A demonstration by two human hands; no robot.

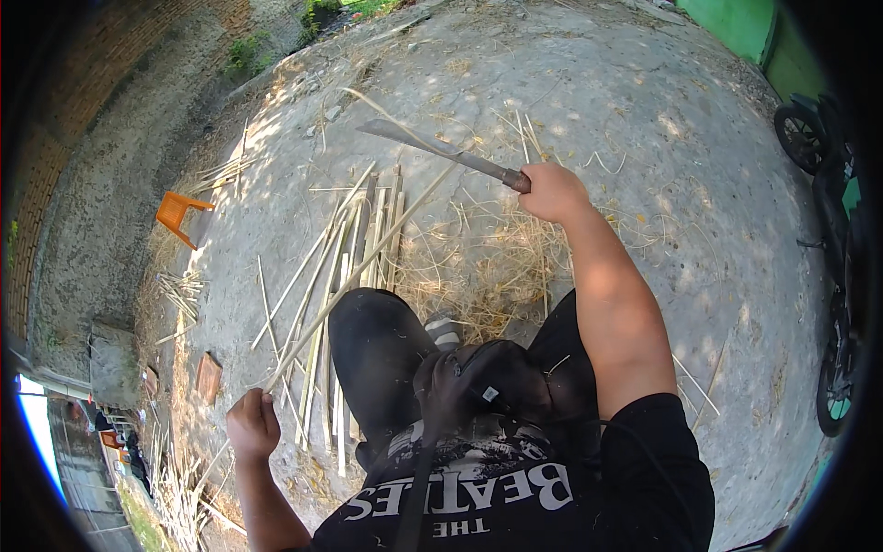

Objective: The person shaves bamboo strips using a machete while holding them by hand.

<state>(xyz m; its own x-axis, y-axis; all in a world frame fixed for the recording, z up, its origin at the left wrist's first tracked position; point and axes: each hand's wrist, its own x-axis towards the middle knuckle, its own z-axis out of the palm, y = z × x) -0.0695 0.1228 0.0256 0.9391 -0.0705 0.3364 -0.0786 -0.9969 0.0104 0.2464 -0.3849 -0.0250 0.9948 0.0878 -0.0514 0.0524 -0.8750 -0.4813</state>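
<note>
My right hand (555, 191) is closed around the handle of a machete (418, 140), whose long dark blade points to the left. In my left hand (253, 425), low on the left side, is one end of a long pale bamboo strip (368, 258). The strip slants up to the right across my left knee, and its far end is at the machete blade. A thin curved sliver (372, 103) runs along the blade and past its tip; whether it is still joined to the strip I cannot tell. Several split bamboo strips (317, 317) lie beside my left leg.
Shavings (487, 285) litter the concrete between and beyond my knees. An orange plastic stool (175, 216) is at the left, near a brick (208, 377) and further bamboo piles (179, 294). A wall (101, 175) bounds the left; a motorcycle (828, 193) stands at the right edge.
</note>
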